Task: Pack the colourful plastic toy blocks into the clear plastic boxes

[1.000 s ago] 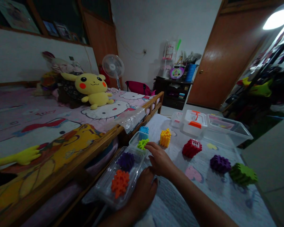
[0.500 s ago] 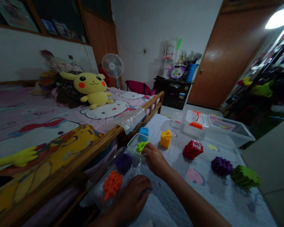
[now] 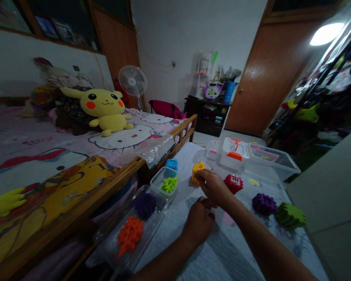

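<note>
While right hand overhangs yellow block, Pikachu plush sits beyond.

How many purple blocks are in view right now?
2: a purple block in the clear tray, another on the quilt, right of the right hand.

Yellow toy block, red toy block, and a pink-looking Hello Kitty bedsheet

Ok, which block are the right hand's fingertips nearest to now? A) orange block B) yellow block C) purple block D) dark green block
B: the fingertips of the right hand sit right at the yellow interlocking block, on the bedspread-covered surface.
</note>
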A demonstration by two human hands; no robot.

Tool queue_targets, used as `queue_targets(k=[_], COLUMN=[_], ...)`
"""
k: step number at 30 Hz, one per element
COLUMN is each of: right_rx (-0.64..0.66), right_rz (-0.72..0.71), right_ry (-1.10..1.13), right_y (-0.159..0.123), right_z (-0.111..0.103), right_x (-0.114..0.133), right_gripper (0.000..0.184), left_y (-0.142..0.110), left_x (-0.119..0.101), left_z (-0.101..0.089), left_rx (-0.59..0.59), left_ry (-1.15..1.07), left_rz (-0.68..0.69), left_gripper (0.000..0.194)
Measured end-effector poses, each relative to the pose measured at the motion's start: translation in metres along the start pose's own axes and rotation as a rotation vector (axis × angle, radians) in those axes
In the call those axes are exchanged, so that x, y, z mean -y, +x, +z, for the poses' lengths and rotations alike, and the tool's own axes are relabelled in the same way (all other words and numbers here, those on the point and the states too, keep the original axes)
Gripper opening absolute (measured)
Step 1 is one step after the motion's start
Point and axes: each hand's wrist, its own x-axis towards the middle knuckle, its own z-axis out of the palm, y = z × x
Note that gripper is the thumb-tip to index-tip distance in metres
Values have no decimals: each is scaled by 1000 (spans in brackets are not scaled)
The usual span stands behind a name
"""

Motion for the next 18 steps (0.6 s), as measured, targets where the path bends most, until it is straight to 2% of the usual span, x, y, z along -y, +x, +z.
queue_targets(k=[3, 7, 9, 12, 15, 18], right_rx=[29, 111, 151, 217, 257, 261], right_rz=[130, 259, 289, 331, 366, 367], right_ry=[-178, -313, -335, -375, -419, -453], right_y=[11, 33, 49, 78, 110, 135], right_z=[-25, -43, -47, -49, -49, -47], right_x=[-21, -45, -56, -73, -88, -101], right_gripper=[28, 33, 31, 24, 34, 35], left_y=[14, 16, 15, 14, 15, 18], left_x=[10, 29, 35, 37, 34, 34], left_z=[15, 22, 22, 21, 20, 21], left_rx=[-16, -8, 2, 17, 30, 33], left_ry=[38, 203, 255, 253, 229, 226], left_rz=[2, 174, 234, 255, 240, 232], left_gripper=[25, 27, 28, 28, 27, 28])
